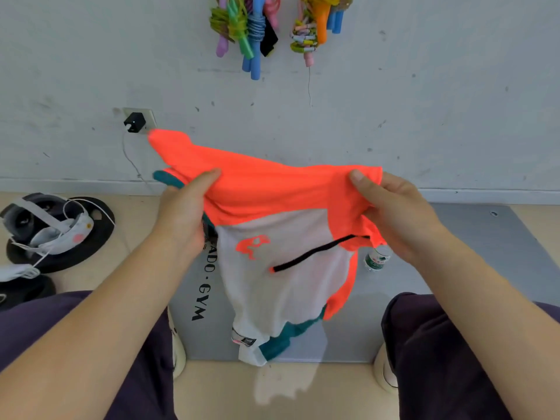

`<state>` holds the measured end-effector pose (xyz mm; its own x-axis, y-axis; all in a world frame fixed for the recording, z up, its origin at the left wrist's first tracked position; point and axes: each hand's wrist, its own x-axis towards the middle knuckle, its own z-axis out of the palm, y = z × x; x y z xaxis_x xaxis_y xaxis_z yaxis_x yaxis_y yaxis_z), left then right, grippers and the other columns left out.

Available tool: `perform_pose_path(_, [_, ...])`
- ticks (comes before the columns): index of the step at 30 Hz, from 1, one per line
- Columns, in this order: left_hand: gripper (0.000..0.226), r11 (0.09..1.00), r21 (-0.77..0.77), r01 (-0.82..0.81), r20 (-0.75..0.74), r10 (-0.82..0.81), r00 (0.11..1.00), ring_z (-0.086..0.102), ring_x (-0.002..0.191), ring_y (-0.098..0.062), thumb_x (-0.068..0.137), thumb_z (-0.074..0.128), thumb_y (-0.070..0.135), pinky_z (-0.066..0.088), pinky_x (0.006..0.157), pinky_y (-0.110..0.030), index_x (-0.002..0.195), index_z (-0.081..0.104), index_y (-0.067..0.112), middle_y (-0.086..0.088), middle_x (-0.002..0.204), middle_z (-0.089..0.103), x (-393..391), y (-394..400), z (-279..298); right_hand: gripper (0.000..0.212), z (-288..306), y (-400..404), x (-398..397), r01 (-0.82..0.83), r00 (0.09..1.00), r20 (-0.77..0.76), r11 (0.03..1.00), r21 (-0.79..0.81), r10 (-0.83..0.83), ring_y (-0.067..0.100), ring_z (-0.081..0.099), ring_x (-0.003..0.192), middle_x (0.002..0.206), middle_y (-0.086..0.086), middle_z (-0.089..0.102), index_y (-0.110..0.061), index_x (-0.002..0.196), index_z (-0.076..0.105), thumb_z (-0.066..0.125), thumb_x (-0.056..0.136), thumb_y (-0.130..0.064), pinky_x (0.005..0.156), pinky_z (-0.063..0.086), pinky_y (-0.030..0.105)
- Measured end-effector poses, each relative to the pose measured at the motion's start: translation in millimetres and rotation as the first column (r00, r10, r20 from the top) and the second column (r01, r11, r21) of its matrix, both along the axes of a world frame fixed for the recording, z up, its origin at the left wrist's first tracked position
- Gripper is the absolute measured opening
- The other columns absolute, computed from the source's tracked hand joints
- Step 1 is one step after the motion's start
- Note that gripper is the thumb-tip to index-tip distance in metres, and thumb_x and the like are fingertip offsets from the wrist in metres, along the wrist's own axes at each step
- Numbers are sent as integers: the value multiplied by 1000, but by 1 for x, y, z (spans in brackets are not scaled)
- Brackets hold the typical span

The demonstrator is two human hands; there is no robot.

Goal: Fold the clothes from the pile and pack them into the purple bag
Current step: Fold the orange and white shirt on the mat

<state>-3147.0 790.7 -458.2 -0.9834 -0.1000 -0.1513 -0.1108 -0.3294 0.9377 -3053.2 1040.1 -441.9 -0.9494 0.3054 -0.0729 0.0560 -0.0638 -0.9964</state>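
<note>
Far left floor: a dark round weight plate (94, 237) lies on the tan floor (272, 389) to your left, with a grey-and-white headset (39, 225) and its white straps heaped on top of it.
Wall, left: a black charger (135, 122) sits in the wall socket, and its thin white cable hangs down toward the floor.
Your left hand (185, 213): your fingers are curled and your thumb is laid over the top, pinching the upper left edge of the garment.
Garment (272, 237): you hold an orange, white and teal sports top up in the air between both hands, over the mat and in front of your knees. The orange part runs across the top, the white panel with an orange logo hangs below it, and a black drawstring crosses the white panel. The teal hem and a small label hang lowest, just above the near edge of the mat.
Mat (485, 253): a grey mat lies on the floor under the garment, its black lettering partly hidden.
Wall, top: bundles of coloured skipping ropes (251, 28) hang above the garment.
Bottle (375, 259): a small plastic bottle with a green label stands on the mat, just right of the hanging cloth.
Your right hand (391, 207): your thumb is on top and your fingers are curled beneath, gripping the upper right edge of the garment.
Your legs: your dark trousers (439, 344) frame the mat on both sides.
</note>
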Motion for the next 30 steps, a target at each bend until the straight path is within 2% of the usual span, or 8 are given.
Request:
perform_pose_path(4, [78, 760, -630, -158, -84, 136, 987, 49, 119, -14, 69, 77, 19, 42, 100, -27, 138, 43, 2, -6, 133, 50, 0, -3, -12, 20, 4, -1, 6, -110, 993, -19, 956, 272, 119, 25, 70, 92, 97, 12, 75, -17, 95, 77, 63, 92, -31, 85, 54, 43])
perform_pose_path(7, [65, 697, -717, 24, -311, -350, 884, 41, 125, 9, 75, 74, 32, 31, 105, -14, 136, 50, 27, 16, 136, 47, 21, 10, -5, 15, 3, -14, 11, -279, 958, 33, 895, 347, 286, 9, 71, 84, 88, -6, 76, -24, 90, 78, 63, 92, -27, 73, 56, 23])
perform_pose_path(9, [46, 540, -748, 385, -150, -703, 695, 50, 120, 7, 80, 75, 37, 39, 102, -20, 123, 62, 33, 20, 126, 59, 32, 18, -6, 15, 2, -22, 13, -343, 936, 49, 872, 350, 349, 4, 69, 81, 87, -5, 76, -19, 92, 78, 63, 92, -24, 72, 53, 18])
perform_pose_path(11, [22, 416, -770, 485, -65, -806, 589, 62, 104, -1, 85, 75, 28, 48, 94, -26, 107, 70, 28, 16, 107, 69, 39, 23, -12, 17, 3, -26, 14, -370, 926, 61, 866, 337, 372, 6, 66, 78, 85, -3, 75, -16, 93, 77, 64, 90, -26, 71, 53, 18])
perform_pose_path(17, [13, 520, -681, 516, -27, -722, 691, 68, 67, -18, 82, 79, 20, 55, 70, -27, 86, 67, 22, -5, 81, 72, 33, 20, -16, 13, 4, -23, 13, -232, 971, 14, 932, 278, 238, 9, 71, 84, 90, -3, 77, -23, 91, 77, 65, 89, -28, 74, 57, 23])
perform_pose_path(20, [12, 450, -750, 484, -34, -758, 651, 58, 69, -11, 81, 79, 22, 48, 69, -20, 90, 72, 26, -2, 84, 69, 34, 20, -20, 14, 7, -19, 11, -194, 979, -8, 950, 245, 202, 6, 71, 81, 88, -3, 77, -22, 92, 77, 66, 89, -28, 68, 53, 16])
perform_pose_path(25, [22, 537, -721, 438, -130, -726, 675, 61, 92, -5, 82, 78, 26, 43, 72, -11, 100, 67, 31, 8, 103, 66, 39, 26, -19, 18, 6, -20, 13, -291, 956, 52, 919, 267, 287, 9, 71, 79, 87, 0, 77, -22, 90, 77, 64, 86, -35, 67, 54, 20])
perform_pose_path(30, [13, 514, -735, 442, -101, -728, 678, 57, 69, -1, 92, 68, 25, 45, 72, -18, 84, 67, 15, 0, 82, 69, 35, 25, -18, 17, 5, -18, 11, -224, 974, 60, 927, 300, 216, 6, 70, 77, 87, -2, 77, -20, 91, 75, 61, 93, -31, 64, 53, 16])
